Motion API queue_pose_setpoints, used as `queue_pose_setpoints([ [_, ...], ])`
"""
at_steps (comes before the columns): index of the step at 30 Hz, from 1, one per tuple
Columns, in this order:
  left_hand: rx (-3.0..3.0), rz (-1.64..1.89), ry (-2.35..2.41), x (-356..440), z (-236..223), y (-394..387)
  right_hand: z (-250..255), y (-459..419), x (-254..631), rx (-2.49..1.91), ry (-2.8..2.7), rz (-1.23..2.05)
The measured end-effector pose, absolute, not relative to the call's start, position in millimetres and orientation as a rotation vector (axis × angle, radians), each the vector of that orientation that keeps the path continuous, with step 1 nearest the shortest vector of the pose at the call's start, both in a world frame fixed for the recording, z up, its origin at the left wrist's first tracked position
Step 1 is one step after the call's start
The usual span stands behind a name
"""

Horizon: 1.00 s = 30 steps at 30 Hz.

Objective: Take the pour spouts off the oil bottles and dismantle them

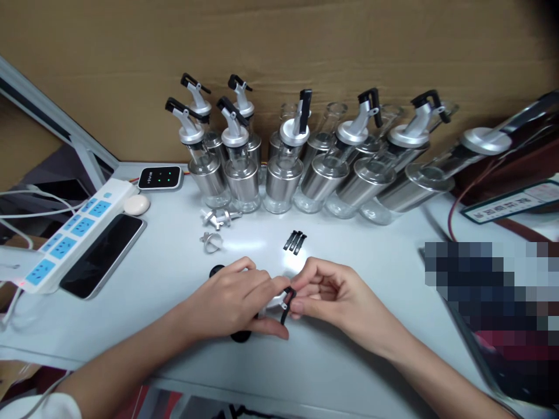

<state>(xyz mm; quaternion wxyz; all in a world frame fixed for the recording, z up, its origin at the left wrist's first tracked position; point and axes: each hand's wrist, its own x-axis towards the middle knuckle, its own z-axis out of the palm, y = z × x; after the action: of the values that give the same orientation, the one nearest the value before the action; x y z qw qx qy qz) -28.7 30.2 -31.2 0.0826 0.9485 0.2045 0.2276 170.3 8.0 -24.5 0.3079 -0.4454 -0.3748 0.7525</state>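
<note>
My left hand (236, 302) is closed around a silver pourer cap (274, 301), held low over the white table (371, 349). My right hand (332, 291) pinches a small black lever (287, 302) against that cap. The two hands touch at the cap. Loose black levers (295, 241) lie just beyond my right hand. Two silver spout parts (217, 219) and a wire clip (211, 242) lie beyond my left hand. A black round piece (216, 271) peeks out from behind my left hand, and another dark piece (240, 336) shows under it.
A row of glass-and-steel bottles (283, 174) with pourer tops stands along the cardboard wall. At the left lie a white power strip (70, 233), a black phone (102, 253), a white puck (137, 204) and a small router (160, 177). A blurred patch covers the right.
</note>
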Motion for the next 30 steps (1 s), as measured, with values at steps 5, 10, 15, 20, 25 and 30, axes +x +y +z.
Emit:
queue_pose_setpoints([
  [5, 2.842, 0.674, 0.602, -27.5, -33.7, 29.8, -23.8, 7.9, 171.2, -1.143, -0.958, 2.062],
  [10, 2.854, 0.679, 0.612, -28.0, -32.6, 30.2, -22.7, 6.3, 170.1, -1.137, -0.936, 2.048],
  [15, 2.806, 0.705, 0.617, -29.0, -33.9, 32.2, -22.1, 4.2, 170.4, -1.115, -0.932, 2.03],
  [20, 2.832, 0.734, 0.621, -29.8, -38.7, 31.8, -23.3, 5.0, 168.7, -1.141, -0.914, 2.049],
  [25, 2.834, 0.724, 0.606, -28.5, -37.6, 29.0, -22.6, 4.4, 168.0, -1.171, -0.905, 2.075],
  [30, 2.829, 0.705, 0.591, -27.4, -33.9, 28.1, -23.4, 4.9, 170.0, -1.116, -0.962, 2.063],
])
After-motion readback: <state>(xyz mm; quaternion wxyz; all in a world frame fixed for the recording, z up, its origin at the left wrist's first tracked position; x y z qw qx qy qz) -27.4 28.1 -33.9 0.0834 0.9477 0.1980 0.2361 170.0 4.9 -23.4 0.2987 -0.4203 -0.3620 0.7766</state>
